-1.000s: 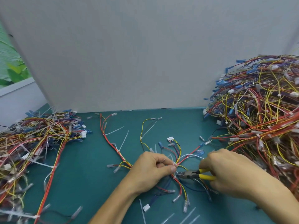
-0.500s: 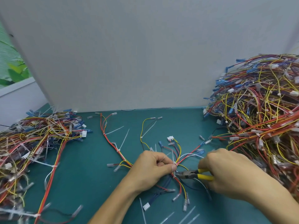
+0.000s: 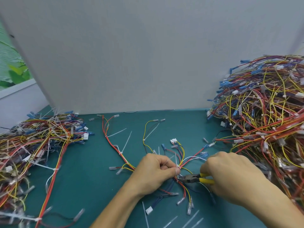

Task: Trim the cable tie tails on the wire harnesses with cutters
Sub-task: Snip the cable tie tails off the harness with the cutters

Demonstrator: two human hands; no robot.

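Observation:
A wire harness [image 3: 120, 153] of red, yellow and blue wires lies spread on the green table [image 3: 92, 175]. My left hand [image 3: 153, 171] pinches its bundle at a white cable tie [image 3: 178, 167] between thumb and fingers. My right hand [image 3: 233, 176] grips the yellow-handled cutters [image 3: 197, 177], whose dark jaws point left at the bundle just below my left thumb. Long white tie tails [image 3: 126, 142] stick out from the harness farther back.
A tall heap of harnesses [image 3: 266, 116] fills the right side. A flatter heap [image 3: 32, 145] lies on the left. Loose white tie offcuts [image 3: 171, 221] lie near the front edge. A grey panel [image 3: 148, 55] stands at the back.
Both hands have stayed nearly in place; the cutter jaws have crept slightly left toward the bundle under my left thumb.

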